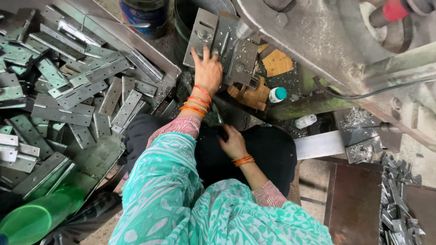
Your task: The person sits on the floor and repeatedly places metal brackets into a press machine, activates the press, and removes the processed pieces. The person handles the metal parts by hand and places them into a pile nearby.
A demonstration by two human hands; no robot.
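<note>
Left of the drill table (240, 63) lies a heap of metal hinges (68, 90), loose and crisscrossed, within arm's reach. On the table sits a grey hinge plate (213, 34), its long axis running away from the person and tilted a little to the right. The left hand (208, 70) lies flat on the plate's near end, fingers spread and not clamped, apparently pinning the plate under the drill bit (243, 31). Below the table, the right hand (234, 143) rests on the dark lap; I cannot tell whether it grips anything.
</note>
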